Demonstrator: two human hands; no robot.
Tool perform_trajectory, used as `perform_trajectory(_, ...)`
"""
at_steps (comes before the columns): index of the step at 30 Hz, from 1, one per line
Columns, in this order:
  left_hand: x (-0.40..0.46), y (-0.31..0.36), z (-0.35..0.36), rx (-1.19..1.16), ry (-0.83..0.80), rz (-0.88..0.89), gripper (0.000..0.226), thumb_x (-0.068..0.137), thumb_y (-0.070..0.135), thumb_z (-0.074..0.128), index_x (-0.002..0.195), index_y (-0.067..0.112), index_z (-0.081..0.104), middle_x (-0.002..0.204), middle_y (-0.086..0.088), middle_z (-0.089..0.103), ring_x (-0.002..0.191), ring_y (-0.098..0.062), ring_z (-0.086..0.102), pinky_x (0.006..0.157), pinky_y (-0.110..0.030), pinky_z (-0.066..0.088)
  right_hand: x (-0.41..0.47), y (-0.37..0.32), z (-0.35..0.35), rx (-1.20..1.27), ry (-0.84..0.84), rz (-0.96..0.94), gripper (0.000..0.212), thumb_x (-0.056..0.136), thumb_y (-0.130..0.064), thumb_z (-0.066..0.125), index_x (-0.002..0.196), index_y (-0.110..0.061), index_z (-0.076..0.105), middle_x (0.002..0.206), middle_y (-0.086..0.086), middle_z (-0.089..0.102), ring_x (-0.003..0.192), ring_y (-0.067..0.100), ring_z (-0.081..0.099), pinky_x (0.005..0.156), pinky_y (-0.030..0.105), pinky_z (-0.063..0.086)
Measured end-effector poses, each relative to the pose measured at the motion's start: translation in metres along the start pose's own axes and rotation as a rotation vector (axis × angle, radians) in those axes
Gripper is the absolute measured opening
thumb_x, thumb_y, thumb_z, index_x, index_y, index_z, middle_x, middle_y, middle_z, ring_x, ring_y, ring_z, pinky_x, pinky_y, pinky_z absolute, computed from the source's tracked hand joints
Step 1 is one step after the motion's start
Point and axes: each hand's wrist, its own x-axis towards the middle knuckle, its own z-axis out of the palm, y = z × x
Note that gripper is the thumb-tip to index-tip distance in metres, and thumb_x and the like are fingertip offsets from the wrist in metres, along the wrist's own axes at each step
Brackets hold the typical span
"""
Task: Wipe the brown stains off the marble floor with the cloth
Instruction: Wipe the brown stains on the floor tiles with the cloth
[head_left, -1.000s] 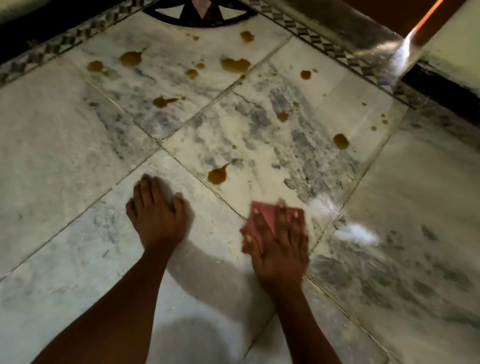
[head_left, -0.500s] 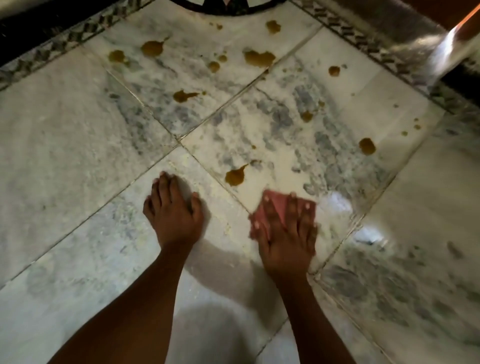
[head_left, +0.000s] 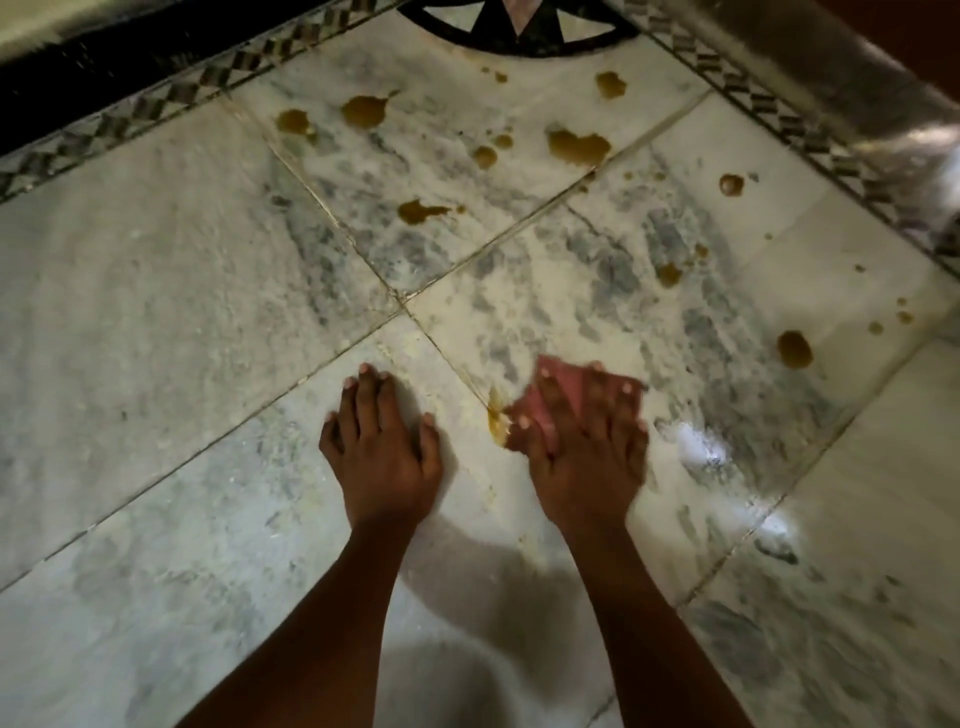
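Floor first: pale grey-veined marble floor (head_left: 156, 291), laid in big square slabs with thin joints, hard, glossy and likely slick wherever wet. Bordered far off by a dark zigzag inlay strip (head_left: 171, 96) and a black curved inlay motif (head_left: 519, 31).

Spread across the far slabs, well over 10 brown puddle-like stains (head_left: 579, 146), mostly well apart from the hands; 1 smeared brown patch (head_left: 497, 415) just beside the thumb of the working hand, touching the cloth's left edge.

Left hand (head_left: 382, 447) flat on the marble, fingers straight and close together, gripping nothing, probably bracing body weight.

Right hand (head_left: 584, 452) pressed palm-down, fingers splayed, on top of a small pink square cloth (head_left: 553, 395); cloth mostly covered, motion-blurred, lying flat on the slab just right of the joint.

Judged as handling: cloth light, limp, apt to bunch or slide from under the fingers. Best held down across its middle with a spread palm, not pinched by a corner. Liquid likely to smear rather than lift, so firm downward pressure and refolding to a clean face advised.
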Motion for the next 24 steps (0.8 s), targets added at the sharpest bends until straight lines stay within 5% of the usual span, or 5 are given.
perform_trajectory(5, 0.0, -0.002, 0.004, 0.013, 0.005, -0.008, 0.069, 0.102, 0.049, 0.045, 0.159, 0.01, 0.041, 0.171, -0.011, 0.035, 0.159, -0.031, 0.031, 0.123, -0.056, 0.027, 0.071, -0.032, 0.007, 0.185, 0.078, 0.502, 0.072, 0.101, -0.069, 0.027, 0.164, -0.052, -0.003, 0.179, 0.01, -0.006, 0.161, 0.048, -0.013, 0.126, 0.071, 0.001)
perform_trajectory(7, 0.001, -0.001, 0.005, 0.004, 0.002, -0.011, 0.069, 0.101, 0.049, 0.044, 0.159, 0.01, 0.041, 0.172, -0.01, 0.033, 0.16, -0.03, 0.03, 0.124, -0.056, 0.026, 0.091, -0.063, 0.011, 0.216, 0.041, 0.432, 0.075, 0.104, -0.066, 0.029, 0.16, -0.047, -0.016, 0.178, 0.012, -0.009, 0.16, 0.047, -0.017, 0.126, 0.07, -0.002)
perform_trajectory(12, 0.002, 0.0, 0.001, 0.01, -0.024, -0.022, 0.069, 0.102, 0.049, 0.041, 0.158, 0.009, 0.044, 0.172, -0.012, 0.034, 0.159, -0.032, 0.032, 0.123, -0.056, 0.026, 0.042, -0.038, 0.005, 0.001, -0.084, -0.145, 0.065, 0.102, -0.065, 0.025, 0.164, -0.056, 0.008, 0.18, 0.0, -0.001, 0.164, 0.038, -0.012, 0.127, 0.063, 0.009)
perform_trajectory(19, 0.001, 0.0, 0.003, 0.0, -0.022, -0.013, 0.068, 0.103, 0.048, 0.042, 0.159, 0.01, 0.041, 0.172, -0.011, 0.033, 0.16, -0.031, 0.029, 0.125, -0.056, 0.024, 0.096, -0.033, -0.009, 0.179, -0.083, 0.34, 0.058, 0.109, -0.059, 0.021, 0.164, -0.052, 0.003, 0.179, 0.005, -0.009, 0.162, 0.039, -0.019, 0.128, 0.062, -0.004)
perform_trajectory(24, 0.001, 0.001, 0.0, -0.014, -0.013, -0.012, 0.068, 0.103, 0.047, 0.043, 0.159, 0.009, 0.042, 0.171, -0.013, 0.034, 0.159, -0.032, 0.03, 0.124, -0.057, 0.026, 0.088, -0.064, -0.009, 0.128, -0.258, -0.06, 0.055, 0.112, -0.044, 0.027, 0.16, -0.063, 0.009, 0.179, -0.003, -0.013, 0.161, 0.036, -0.023, 0.131, 0.062, 0.002)
